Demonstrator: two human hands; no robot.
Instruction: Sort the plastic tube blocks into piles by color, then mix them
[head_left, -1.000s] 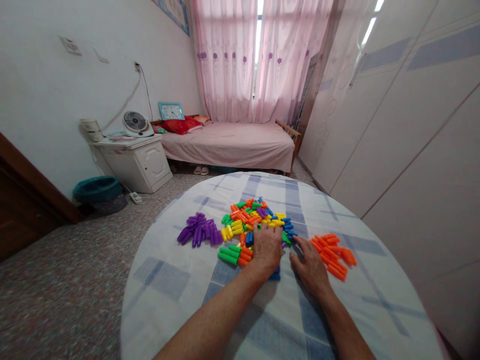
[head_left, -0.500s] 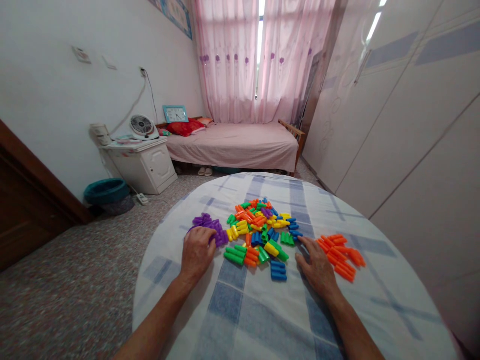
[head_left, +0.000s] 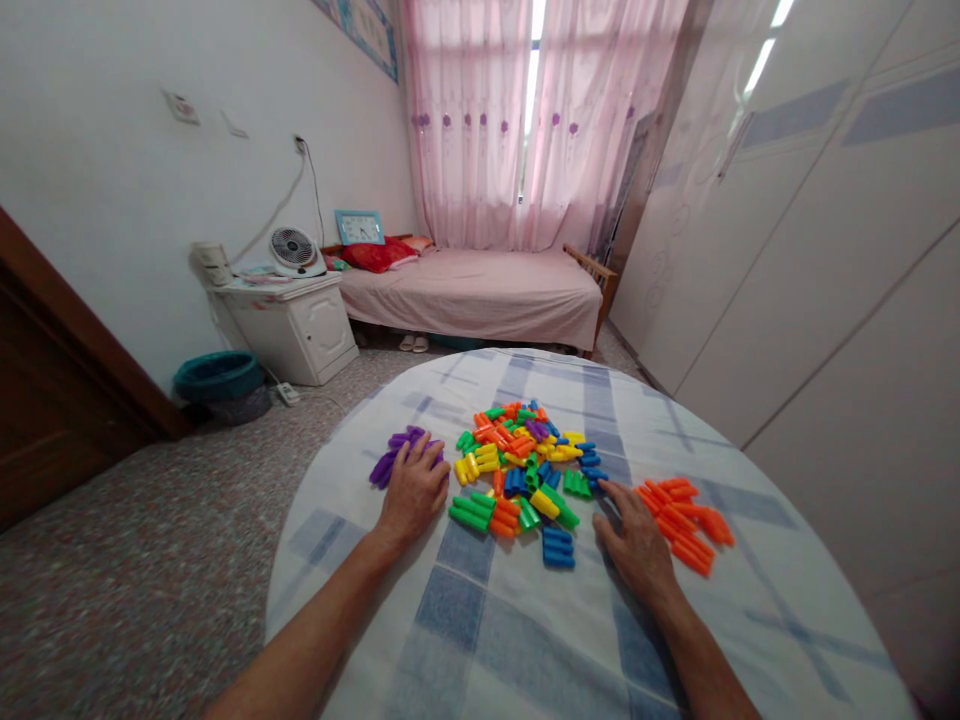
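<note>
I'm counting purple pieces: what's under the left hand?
Purple pieces show beyond and beside the left hand; whatever it fully covers, including any further pieces, can't be seen.

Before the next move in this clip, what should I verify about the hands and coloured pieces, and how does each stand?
1. Left hand at the purple pile: ok, fingers over it.
2. Left hand gripping a piece: cannot tell, fingers hide the contact.
3. Right hand clear of the orange pile: cannot tell, they look very close.
4. Orange pile showing one colour only: ok.
5. All purple gathered at left: not ok, some purple pieces lie in the mixed pile.
</note>
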